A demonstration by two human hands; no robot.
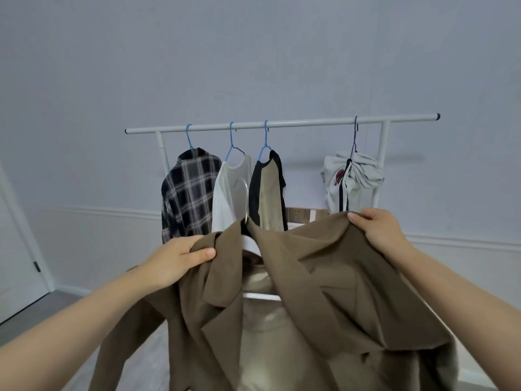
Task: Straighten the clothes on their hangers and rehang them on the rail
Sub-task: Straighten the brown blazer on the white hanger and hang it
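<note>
A brown blazer (332, 300) hangs open in front of me on a white hanger (251, 244) whose metal hook (245, 198) points up. My left hand (180, 258) grips the blazer's left shoulder and my right hand (377, 227) grips its right shoulder. Behind it stands the white rail (282, 124). On the rail hang a black-and-white plaid shirt (189, 193), a white top (231, 190) and a black-and-khaki top (267, 190), each on a blue hanger. A grey garment (352, 176) is bunched on a dark hanger at the right.
A pale wall with a moulding stands behind the rail. A white door (17, 249) is at the far left. Wall sockets (304, 214) show behind the rail. A stretch of rail between the khaki top and the grey garment carries nothing.
</note>
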